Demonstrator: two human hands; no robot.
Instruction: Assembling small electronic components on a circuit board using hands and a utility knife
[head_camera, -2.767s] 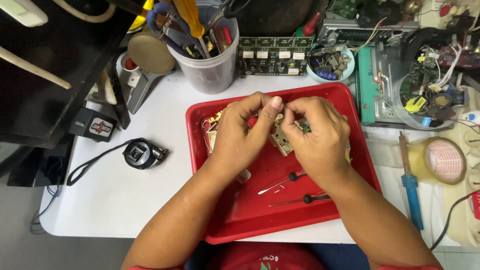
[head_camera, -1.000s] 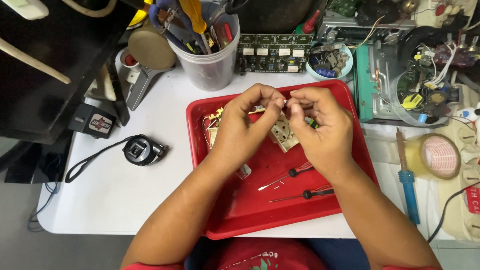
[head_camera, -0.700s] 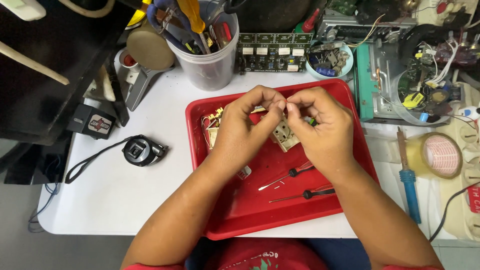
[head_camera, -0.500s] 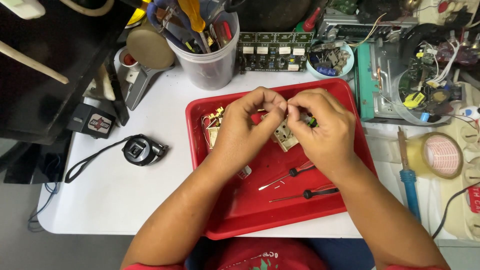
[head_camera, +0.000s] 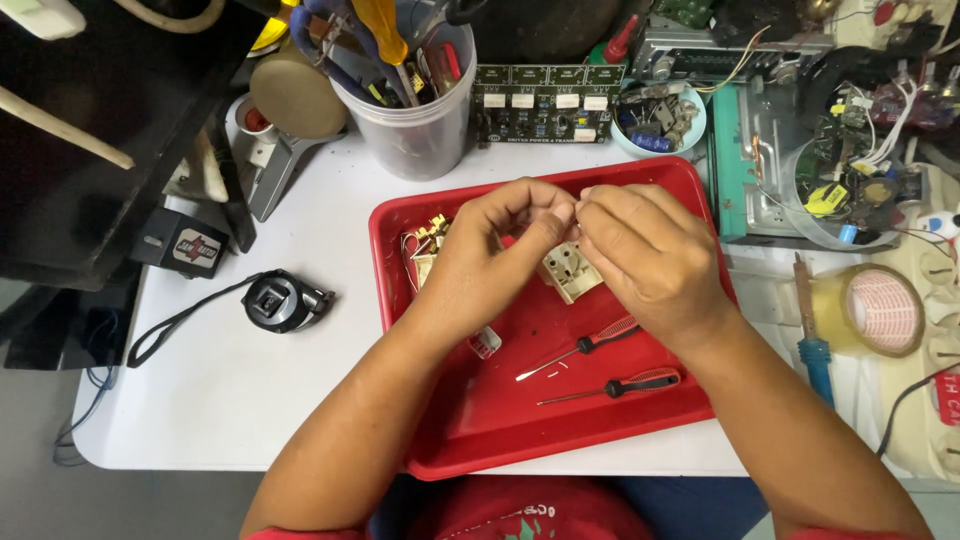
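Both hands meet over a red tray (head_camera: 455, 430) on a white table. My left hand (head_camera: 490, 255) and my right hand (head_camera: 645, 255) pinch something small between their fingertips; it is hidden by the fingers. Just below the fingers a cream plastic socket part (head_camera: 568, 270) shows, apparently held by the right hand. Brass contacts and wire bits (head_camera: 425, 245) lie in the tray beside the left hand. Two red-handled screwdrivers (head_camera: 640, 382) lie in the tray below the hands, next to a small white cylinder (head_camera: 486, 342).
A clear tub of tools (head_camera: 410, 90) and a green circuit board (head_camera: 540, 100) stand behind the tray. A tape measure (head_camera: 280, 300) lies at the left. A tape roll (head_camera: 880, 308), a blue-handled tool (head_camera: 812, 335) and open electronics (head_camera: 850, 170) crowd the right.
The hands have stayed over the tray's upper part, fingertips shifting slightly closer together. The screwdrivers and other items have not moved.
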